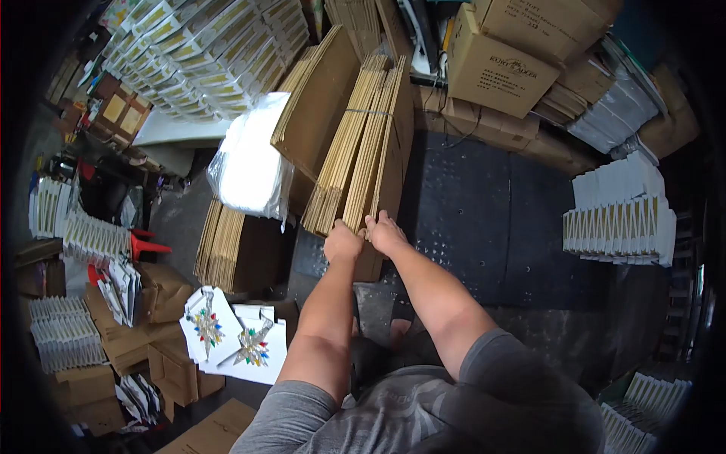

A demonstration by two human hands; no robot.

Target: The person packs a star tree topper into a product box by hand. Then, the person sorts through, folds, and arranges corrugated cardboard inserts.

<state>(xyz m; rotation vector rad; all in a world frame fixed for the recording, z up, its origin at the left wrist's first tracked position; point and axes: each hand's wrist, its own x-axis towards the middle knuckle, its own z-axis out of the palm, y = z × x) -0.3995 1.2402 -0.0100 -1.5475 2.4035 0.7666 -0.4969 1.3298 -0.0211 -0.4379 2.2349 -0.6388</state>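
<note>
A bundle of flattened cardboard boxes (363,144) stands on edge in front of me, with a strap running across its far part. My left hand (344,244) is closed at the near end of the bundle, its fingers curled over the cardboard edges. Right beside it, my right hand (387,233) grips the same end near the outer right sheet. The fingertips of both hands are partly hidden. A larger folded cardboard sheet (318,98) leans along the bundle's left side.
A plastic-wrapped white pack (253,155) lies left of the bundle, above more flattened cardboard (219,246). Star-shaped ornaments (253,346) rest on white cards at lower left. Printed cartons (499,72) are stacked at upper right, and white boxes (620,219) stand on the dark mat (484,219).
</note>
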